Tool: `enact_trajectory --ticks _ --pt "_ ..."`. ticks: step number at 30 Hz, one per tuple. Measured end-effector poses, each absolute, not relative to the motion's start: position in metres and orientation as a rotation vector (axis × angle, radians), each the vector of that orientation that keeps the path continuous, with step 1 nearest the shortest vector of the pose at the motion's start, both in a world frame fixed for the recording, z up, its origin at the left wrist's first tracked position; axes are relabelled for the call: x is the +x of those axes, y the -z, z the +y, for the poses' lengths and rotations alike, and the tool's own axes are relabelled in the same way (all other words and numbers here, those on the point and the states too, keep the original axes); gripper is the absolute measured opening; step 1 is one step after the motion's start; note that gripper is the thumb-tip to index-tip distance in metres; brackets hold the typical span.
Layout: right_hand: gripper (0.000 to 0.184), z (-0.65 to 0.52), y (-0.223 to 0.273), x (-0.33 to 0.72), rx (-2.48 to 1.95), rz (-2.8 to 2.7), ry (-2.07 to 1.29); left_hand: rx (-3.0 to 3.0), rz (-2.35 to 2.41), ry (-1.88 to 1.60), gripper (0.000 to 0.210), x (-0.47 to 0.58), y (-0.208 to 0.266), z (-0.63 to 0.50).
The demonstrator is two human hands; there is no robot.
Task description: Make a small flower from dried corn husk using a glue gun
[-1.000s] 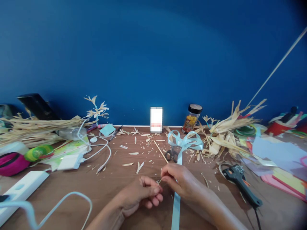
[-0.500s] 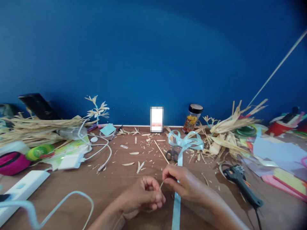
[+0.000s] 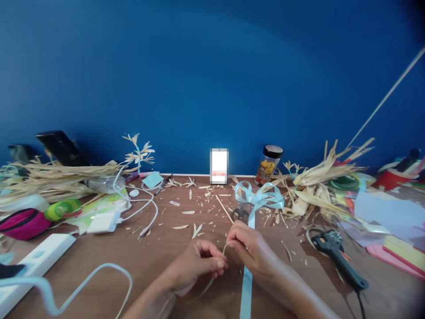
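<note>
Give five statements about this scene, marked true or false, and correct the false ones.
1. The left hand and right hand both pinch a thin strand. True.
2. The scissors are in the right hand. False: the scissors lie on the table.
3. The jar is lidded. True.
4. The glue gun lies left of both hands. False: the glue gun lies right of them.
5. The ribbon is red. False: the ribbon is pale blue.

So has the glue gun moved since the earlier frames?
No. Judged against the jar and the pink paper, the glue gun lies where it did; the whole view has just slid slightly right.
</note>
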State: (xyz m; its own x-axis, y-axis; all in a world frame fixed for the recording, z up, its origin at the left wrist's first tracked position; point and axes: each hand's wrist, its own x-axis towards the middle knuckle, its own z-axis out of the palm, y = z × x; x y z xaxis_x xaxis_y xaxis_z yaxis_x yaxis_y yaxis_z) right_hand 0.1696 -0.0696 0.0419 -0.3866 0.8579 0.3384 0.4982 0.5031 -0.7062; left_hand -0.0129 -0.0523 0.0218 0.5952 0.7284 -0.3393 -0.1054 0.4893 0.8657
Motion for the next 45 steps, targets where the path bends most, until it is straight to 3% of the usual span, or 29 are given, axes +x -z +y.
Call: enact_trajectory --ticks 10,18,28,45 --pt "0.017 -0.074 -0.043 0.163 -1.22 -1.919 -0.75 0.816 0.792 -0.63 0.021 -0.01 -0.018 -0.053" --pt "0.021 -0.071 -0.029 0.156 -1.3 -1.822 -0.717 0.813 0.72 -0.863 0.011 -0.007 -0.019 -0.052" --pt "0.02 -0.072 -0.026 0.151 -1.348 -1.664 -0.949 0.84 0.811 -0.843 0.019 0.0 -0.016 -0.057" --pt "0.028 -0.07 -0.017 0.147 -1.371 -1.66 -1.0 1.245 1.041 -0.927 0.017 0.002 -0.011 -0.057"
